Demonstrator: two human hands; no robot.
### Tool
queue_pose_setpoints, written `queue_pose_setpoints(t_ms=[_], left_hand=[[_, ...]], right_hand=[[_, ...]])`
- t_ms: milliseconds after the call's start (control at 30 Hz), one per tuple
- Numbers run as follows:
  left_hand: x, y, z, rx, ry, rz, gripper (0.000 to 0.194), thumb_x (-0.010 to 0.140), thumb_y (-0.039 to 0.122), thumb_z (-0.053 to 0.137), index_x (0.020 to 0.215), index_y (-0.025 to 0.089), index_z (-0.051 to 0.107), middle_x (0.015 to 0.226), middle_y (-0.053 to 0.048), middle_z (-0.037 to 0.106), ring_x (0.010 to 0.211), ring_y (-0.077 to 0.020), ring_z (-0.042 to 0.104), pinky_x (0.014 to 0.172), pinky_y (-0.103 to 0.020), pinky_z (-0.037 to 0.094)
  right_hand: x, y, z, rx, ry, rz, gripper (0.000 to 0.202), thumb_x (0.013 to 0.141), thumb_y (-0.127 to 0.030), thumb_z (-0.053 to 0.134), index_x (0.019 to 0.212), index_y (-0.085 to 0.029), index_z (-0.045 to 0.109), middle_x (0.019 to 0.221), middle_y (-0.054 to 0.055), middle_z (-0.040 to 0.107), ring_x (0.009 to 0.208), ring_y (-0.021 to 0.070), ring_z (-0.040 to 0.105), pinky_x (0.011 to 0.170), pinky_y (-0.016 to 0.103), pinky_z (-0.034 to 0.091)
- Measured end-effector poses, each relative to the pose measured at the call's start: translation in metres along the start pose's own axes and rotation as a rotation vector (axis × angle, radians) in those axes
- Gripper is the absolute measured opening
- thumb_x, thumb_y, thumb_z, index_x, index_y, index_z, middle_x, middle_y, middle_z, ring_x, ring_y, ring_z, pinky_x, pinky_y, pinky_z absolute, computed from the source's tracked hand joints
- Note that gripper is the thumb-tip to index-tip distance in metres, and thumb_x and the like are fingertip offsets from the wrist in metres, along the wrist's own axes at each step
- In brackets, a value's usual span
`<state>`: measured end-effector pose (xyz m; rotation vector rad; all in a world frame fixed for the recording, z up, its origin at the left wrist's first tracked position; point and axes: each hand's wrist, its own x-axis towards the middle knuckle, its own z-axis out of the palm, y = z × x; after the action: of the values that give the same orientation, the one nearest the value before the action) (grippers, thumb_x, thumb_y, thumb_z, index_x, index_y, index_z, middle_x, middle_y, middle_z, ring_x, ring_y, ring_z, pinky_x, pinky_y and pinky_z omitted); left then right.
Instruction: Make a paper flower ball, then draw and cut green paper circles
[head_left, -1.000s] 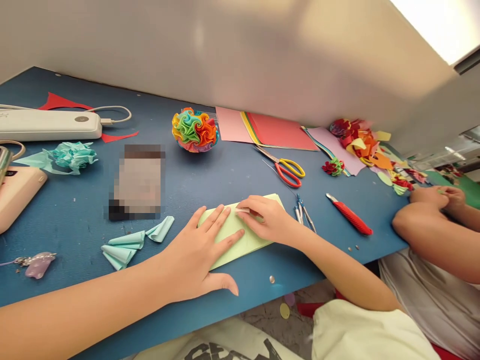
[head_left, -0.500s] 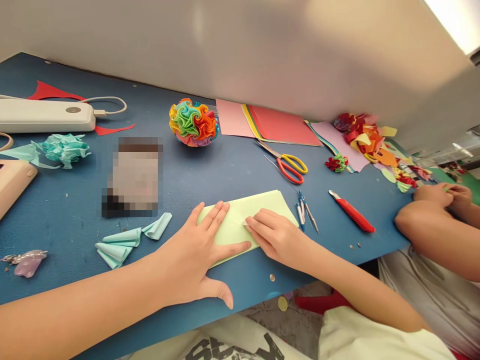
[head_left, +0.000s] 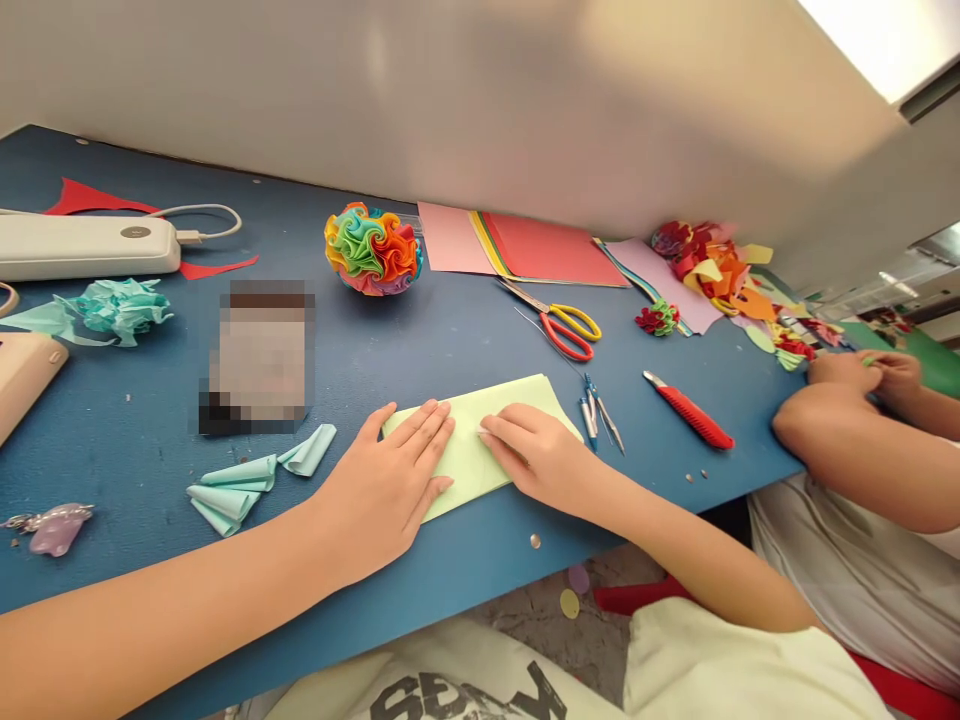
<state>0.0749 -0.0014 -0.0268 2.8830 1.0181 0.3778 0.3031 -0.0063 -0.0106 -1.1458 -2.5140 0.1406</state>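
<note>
A folded sheet of pale yellow-green paper (head_left: 469, 485) lies on the blue table in front of me. My left hand (head_left: 394, 480) rests flat on the paper's left end, fingers stretched out. Over its right half, my right hand (head_left: 540, 455) is closed in a pinch, with a small white tip (head_left: 481, 431) showing at the fingertips. What that white thing is I cannot make out. Just right of the paper lie a metal compass (head_left: 602, 412) and scissors (head_left: 568, 325) with red and yellow handles. Pale blue rolled paper pieces (head_left: 240, 480) sit left of my left hand.
A multicoloured paper ball (head_left: 373, 250) and stacked coloured sheets (head_left: 555, 250) stand along the wall. A red utility knife (head_left: 690, 410) lies at right, near another person's arm (head_left: 862, 450). A white power bank (head_left: 82, 245) and crumpled teal paper (head_left: 120, 310) are at left.
My left thumb has drawn in from its wide spread toward the fingers. My right hand stays pinched over the paper. The whole view has shifted slightly.
</note>
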Motion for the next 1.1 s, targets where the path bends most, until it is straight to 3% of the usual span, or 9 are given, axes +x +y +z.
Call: queue_pose_setpoints(t_ms=[167,300,467,567,633,800,933,1033,1100], left_hand=[[0.0,0.002,0.003,0.038,0.004,-0.004,0.048,0.1,0.03,0.024,0.141,0.012,0.036,0.148,-0.011,0.035,0.137,-0.0253,0.035,0.108,-0.048,0.025],[0.0,0.001,0.003,0.062,-0.019,0.002,0.049,0.1,0.031,0.02,0.142,0.01,0.035,0.149,-0.012,0.032,0.139,-0.0242,0.032,0.107,-0.049,0.024],[-0.001,0.001,0.003,0.039,-0.013,0.003,0.048,0.099,0.032,0.024,0.142,0.013,0.035,0.149,-0.012,0.035,0.138,-0.0255,0.033,0.108,-0.048,0.024],[-0.001,0.001,0.0,0.014,-0.031,0.009,0.047,0.099,0.034,0.026,0.144,0.024,0.031,0.151,-0.01,0.032,0.138,-0.0271,0.032,0.108,-0.05,0.024],[-0.001,0.001,-0.002,0.006,-0.055,0.013,0.046,0.099,0.035,0.026,0.145,0.029,0.03,0.152,-0.01,0.03,0.139,-0.0278,0.032,0.107,-0.052,0.025],[0.0,0.002,-0.003,-0.001,-0.085,0.002,0.048,0.099,0.037,0.02,0.143,0.027,0.035,0.151,-0.012,0.032,0.138,-0.0296,0.032,0.105,-0.054,0.026],[0.0,0.002,-0.003,0.017,-0.073,0.012,0.047,0.099,0.035,0.023,0.143,0.027,0.034,0.151,-0.014,0.03,0.139,-0.0288,0.031,0.105,-0.055,0.025],[0.0,0.001,-0.003,0.02,-0.07,0.021,0.046,0.099,0.035,0.025,0.143,0.027,0.035,0.15,-0.014,0.031,0.139,-0.0287,0.032,0.105,-0.054,0.026],[0.0,0.001,-0.002,0.021,-0.062,0.026,0.046,0.099,0.035,0.025,0.143,0.026,0.035,0.15,-0.014,0.031,0.139,-0.0295,0.032,0.104,-0.054,0.026]], right_hand=[[-0.014,-0.026,0.004,-0.091,0.029,-0.058,0.018,0.093,-0.011,0.039,0.089,-0.011,0.056,0.067,0.003,0.046,0.061,0.0156,0.037,0.055,0.028,0.037],[-0.03,-0.042,0.005,-0.031,0.012,-0.075,0.017,0.092,-0.008,0.039,0.094,-0.01,0.056,0.069,0.005,0.048,0.062,0.0161,0.038,0.054,0.029,0.037],[-0.021,-0.028,-0.002,0.106,0.021,-0.027,0.017,0.094,-0.014,0.041,0.099,-0.013,0.056,0.071,0.004,0.05,0.063,0.0148,0.043,0.058,0.027,0.042],[-0.01,-0.014,-0.001,0.024,0.087,0.044,0.018,0.095,-0.015,0.039,0.095,-0.014,0.057,0.073,0.005,0.052,0.068,0.0166,0.048,0.065,0.03,0.044],[-0.008,-0.011,0.002,-0.001,0.061,0.028,0.019,0.095,-0.015,0.038,0.092,-0.014,0.056,0.072,0.005,0.051,0.068,0.0168,0.047,0.064,0.029,0.043],[-0.015,-0.019,0.005,0.085,-0.008,-0.059,0.016,0.094,-0.013,0.041,0.092,-0.013,0.057,0.068,0.002,0.046,0.062,0.014,0.04,0.058,0.026,0.038],[-0.015,-0.021,0.001,0.065,0.041,0.004,0.018,0.094,-0.013,0.041,0.087,-0.013,0.058,0.068,0.003,0.047,0.063,0.0142,0.042,0.059,0.026,0.039],[-0.014,-0.022,0.002,0.071,-0.006,-0.074,0.017,0.093,-0.014,0.042,0.087,-0.013,0.058,0.067,0.002,0.046,0.06,0.0136,0.039,0.056,0.026,0.037],[-0.015,-0.022,0.003,0.06,0.003,-0.046,0.018,0.093,-0.013,0.042,0.086,-0.013,0.058,0.067,0.002,0.046,0.061,0.0138,0.04,0.057,0.026,0.038]])
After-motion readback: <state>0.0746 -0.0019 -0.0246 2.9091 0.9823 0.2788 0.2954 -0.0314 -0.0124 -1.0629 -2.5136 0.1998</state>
